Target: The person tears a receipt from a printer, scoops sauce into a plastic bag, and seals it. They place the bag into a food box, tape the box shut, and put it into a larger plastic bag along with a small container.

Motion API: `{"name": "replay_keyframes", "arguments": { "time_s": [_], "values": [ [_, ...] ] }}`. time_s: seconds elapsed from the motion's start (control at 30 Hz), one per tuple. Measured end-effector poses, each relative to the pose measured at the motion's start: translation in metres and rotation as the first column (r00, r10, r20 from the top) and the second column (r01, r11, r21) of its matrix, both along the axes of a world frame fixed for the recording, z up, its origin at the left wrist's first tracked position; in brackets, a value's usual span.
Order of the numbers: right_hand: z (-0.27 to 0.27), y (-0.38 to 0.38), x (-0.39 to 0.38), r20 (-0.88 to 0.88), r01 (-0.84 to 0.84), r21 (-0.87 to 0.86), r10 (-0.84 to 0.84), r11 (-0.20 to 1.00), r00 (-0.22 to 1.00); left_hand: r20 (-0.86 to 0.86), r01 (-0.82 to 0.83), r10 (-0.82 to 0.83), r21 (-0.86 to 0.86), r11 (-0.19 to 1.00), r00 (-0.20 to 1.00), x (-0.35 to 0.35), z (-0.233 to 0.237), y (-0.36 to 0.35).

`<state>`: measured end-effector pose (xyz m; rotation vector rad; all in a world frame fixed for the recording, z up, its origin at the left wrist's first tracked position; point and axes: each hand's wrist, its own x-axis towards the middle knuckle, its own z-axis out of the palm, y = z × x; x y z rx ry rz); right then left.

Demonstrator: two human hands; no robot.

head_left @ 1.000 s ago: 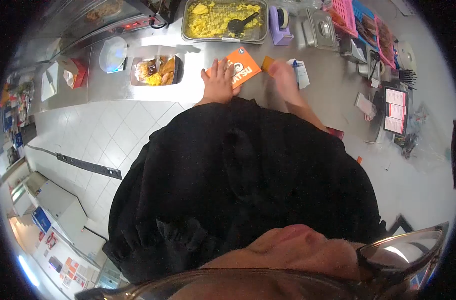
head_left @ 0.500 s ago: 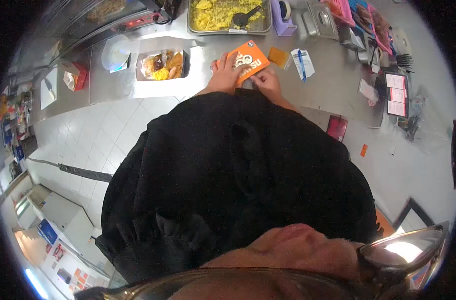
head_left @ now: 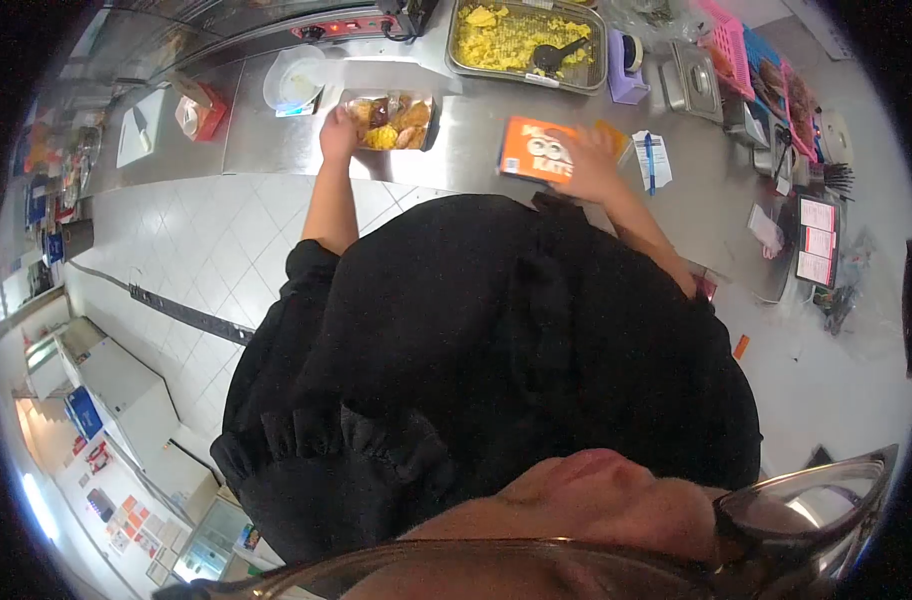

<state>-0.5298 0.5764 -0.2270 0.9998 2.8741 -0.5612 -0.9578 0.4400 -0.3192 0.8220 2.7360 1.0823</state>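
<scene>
On the left of the steel counter stands an open takeaway food box [head_left: 433,120] with yellow food, brown fried pieces and something dark inside. My left hand [head_left: 340,135] grips its left side, fingers partly hidden behind the wall. To the right, a closed orange box [head_left: 531,150] with white lettering sits near the counter's front edge. My right hand [head_left: 588,165] is closed over its right end, thumb side toward me. Just beyond that hand, a yellow-orange packet [head_left: 613,135] is partly covered. A blue pen [head_left: 650,165] lies on a white paper slip [head_left: 662,178] farther right.
A metal tray [head_left: 526,78] of yellow food with a black scoop [head_left: 556,57] stands at the back. Beside it is a purple tape dispenser [head_left: 630,88], then a steel container [head_left: 696,85]. At left are a round plastic tub [head_left: 294,80] and a knife [head_left: 142,130] on a white board [head_left: 136,155].
My left hand has left the orange box and taken hold of the food box's left side. My right hand has moved onto the orange box's right end. The view has shifted.
</scene>
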Motion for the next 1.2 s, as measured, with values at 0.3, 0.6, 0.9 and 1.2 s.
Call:
{"name": "replay_keyframes", "arguments": {
  "time_s": [0.3, 0.6, 0.9, 1.2],
  "values": [
    [-0.034, 0.002, 0.209, -0.133, 0.802, 0.2, -0.796, 0.563, 0.591, 0.172, 0.433, -0.424, -0.018, 0.901, 0.889, 0.107, 0.006, 0.0],
    [-0.074, 0.066, 0.301, -0.22, 0.738, 0.474, -0.747, 0.48, 0.627, -0.318, 0.716, -0.676, 0.013, 0.698, 0.664, 0.157, 0.112, 0.042],
    [-0.043, -0.028, -0.006, -0.267, 0.498, -0.168, -0.526, 0.851, 0.808, 0.228, 0.793, -0.761, -0.241, 0.56, 0.607, 0.2, 0.061, 0.021],
    [-0.093, -0.001, -0.012, -0.028, 0.473, -0.802, -0.814, 0.364, 0.58, 0.673, 0.603, -0.438, -0.015, 0.798, 0.596, 0.174, 0.015, 0.043]
  ]
}}
